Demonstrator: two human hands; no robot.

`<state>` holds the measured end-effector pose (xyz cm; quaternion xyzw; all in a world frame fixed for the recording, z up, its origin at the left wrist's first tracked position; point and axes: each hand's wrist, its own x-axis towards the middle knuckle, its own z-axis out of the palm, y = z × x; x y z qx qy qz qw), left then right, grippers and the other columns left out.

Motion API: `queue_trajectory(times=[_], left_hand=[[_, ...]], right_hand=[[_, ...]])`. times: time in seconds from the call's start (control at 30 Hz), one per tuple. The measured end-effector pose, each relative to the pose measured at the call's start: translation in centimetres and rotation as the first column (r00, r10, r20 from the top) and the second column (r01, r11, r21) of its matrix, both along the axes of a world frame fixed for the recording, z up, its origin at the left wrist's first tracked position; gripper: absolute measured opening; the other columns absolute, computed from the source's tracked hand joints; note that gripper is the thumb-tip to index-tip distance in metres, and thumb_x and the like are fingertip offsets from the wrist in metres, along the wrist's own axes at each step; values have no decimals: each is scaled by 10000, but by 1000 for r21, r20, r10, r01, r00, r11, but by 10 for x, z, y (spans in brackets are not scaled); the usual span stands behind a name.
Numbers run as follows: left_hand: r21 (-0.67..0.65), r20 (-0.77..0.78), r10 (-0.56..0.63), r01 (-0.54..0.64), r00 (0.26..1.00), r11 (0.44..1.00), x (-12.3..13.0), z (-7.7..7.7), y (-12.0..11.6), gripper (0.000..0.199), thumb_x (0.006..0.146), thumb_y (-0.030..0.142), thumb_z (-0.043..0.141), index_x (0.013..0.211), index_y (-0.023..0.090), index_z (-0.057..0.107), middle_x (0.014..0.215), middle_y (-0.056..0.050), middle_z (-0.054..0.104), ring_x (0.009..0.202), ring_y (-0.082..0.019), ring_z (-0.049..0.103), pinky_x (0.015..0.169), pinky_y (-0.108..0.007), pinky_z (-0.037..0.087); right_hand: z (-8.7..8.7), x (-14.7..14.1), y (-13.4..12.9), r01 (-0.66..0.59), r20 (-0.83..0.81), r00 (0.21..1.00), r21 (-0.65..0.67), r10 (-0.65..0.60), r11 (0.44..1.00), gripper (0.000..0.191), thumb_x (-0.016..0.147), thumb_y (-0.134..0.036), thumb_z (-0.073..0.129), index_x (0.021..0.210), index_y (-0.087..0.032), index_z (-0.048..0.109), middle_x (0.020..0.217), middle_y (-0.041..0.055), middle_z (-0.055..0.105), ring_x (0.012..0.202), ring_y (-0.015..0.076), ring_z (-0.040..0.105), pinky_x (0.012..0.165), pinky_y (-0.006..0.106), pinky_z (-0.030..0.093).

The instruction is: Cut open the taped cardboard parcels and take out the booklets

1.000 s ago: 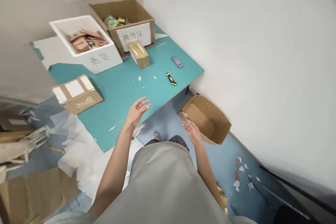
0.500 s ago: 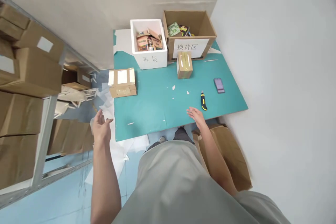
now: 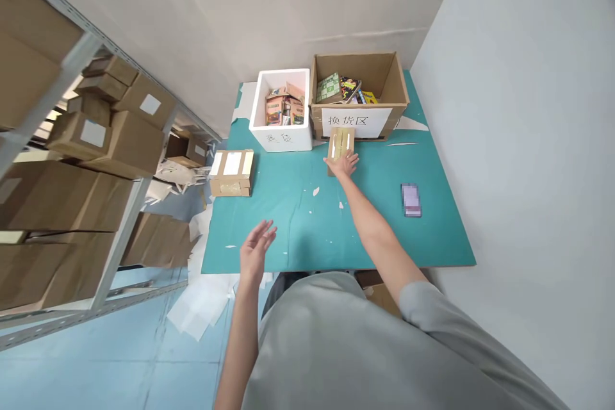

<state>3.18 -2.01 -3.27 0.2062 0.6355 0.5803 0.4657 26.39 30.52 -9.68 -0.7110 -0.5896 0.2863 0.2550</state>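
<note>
A small taped cardboard box (image 3: 342,139) stands on the green tabletop (image 3: 288,205), in front of the larger carton. My right hand (image 3: 342,164) reaches over its near side, thumb to the left and fingers spread to the right; whether it presses on the box I cannot tell. My left hand (image 3: 257,246) hovers over the table's front left part, fingers apart with nothing in them. The wider taped cardboard box (image 3: 232,173) with white labels sits at the table's left edge, farther back than that hand. The yellow and black utility knife is out of sight.
Behind stand a white foam box (image 3: 281,139) of small packets and an open carton (image 3: 398,109) holding books, both hand-lettered. A phone (image 3: 411,200) lies on the right. Shelves of cartons (image 3: 139,141) rise at left; white sheets (image 3: 202,307) lie on the floor.
My right hand has reached forward from the table's front edge to the small box. My left hand has swung right, over the table. The utility knife no longer shows; the view has shifted.
</note>
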Motion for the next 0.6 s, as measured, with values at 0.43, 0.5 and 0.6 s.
queue_trajectory(times=[0.43, 0.5, 0.6], left_hand=[[-190, -2, -183, 180, 983, 965, 19, -33, 32, 619, 767, 470, 879, 1291, 188, 707, 1474, -195, 664, 1298, -353, 699, 1209, -574, 472], [-224, -4, -200, 194, 980, 955, 14, -46, 40, 611, 789, 432, 855, 1325, 193, 686, 1487, -194, 651, 1313, -344, 688, 1202, -570, 482], [-291, -64, -182, 156, 981, 944, 3, -66, 49, 648, 853, 406, 798, 1436, 192, 614, 1551, -213, 588, 1398, -339, 625, 1199, -545, 491]], right_hand=[[-49, 14, -58, -191, 179, 963, -81, 203, 978, 1197, 776, -434, 849, 1739, -184, 184, 1663, 272, 282, 1451, 470, 371, 1115, 636, 477], [-49, 29, -93, -341, 210, 910, -110, 357, 934, 1192, 768, -436, 857, 1737, -185, 211, 1668, 259, 286, 1465, 464, 364, 1130, 606, 478], [-45, 49, -146, -584, 199, 770, -162, 606, 795, 1213, 741, -425, 886, 1741, -238, 226, 1717, 225, 254, 1514, 443, 337, 1159, 576, 470]])
